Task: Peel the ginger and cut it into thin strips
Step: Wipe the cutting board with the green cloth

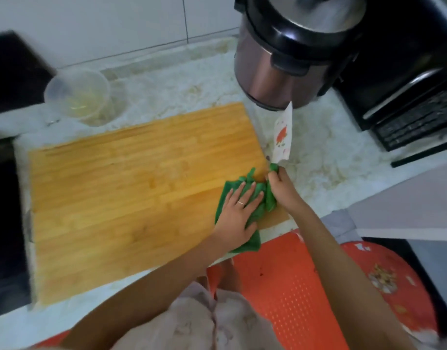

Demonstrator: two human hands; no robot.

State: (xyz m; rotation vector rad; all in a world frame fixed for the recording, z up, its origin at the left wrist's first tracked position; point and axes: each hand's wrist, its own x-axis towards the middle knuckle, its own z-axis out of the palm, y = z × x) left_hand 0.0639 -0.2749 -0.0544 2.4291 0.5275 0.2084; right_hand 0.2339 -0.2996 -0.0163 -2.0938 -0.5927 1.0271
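The left hand [239, 213] lay flat with straight, spread fingers, a thin ring on one of them. It pressed a crumpled green cloth [252, 198] down onto a rectangular honey-coloured wooden cutting board [131, 188]. Most of the board stretched away to the left of that hand. Just to its right, the right hand [280, 186] was curled into a fist around the base of a white flower-printed knife [283, 137]. The blade pointed up and away from the knuckles. A bit of green showed at the top of the fist, but whether it was handle or cloth could not be told. A bunched fold of the cloth touched the inner side of this hand.

Far off to the upper left of both hands, beyond the board, a round clear plastic tub [78, 94] stood on the pale marbled bench [318, 160]. It held pale yellowish strips [81, 103], too blurred to identify with certainty as ginger. Beyond the knife tip stood a bronze-bodied electric cooker with a black lid [288, 59], and to its right a black countertop oven [407, 97].
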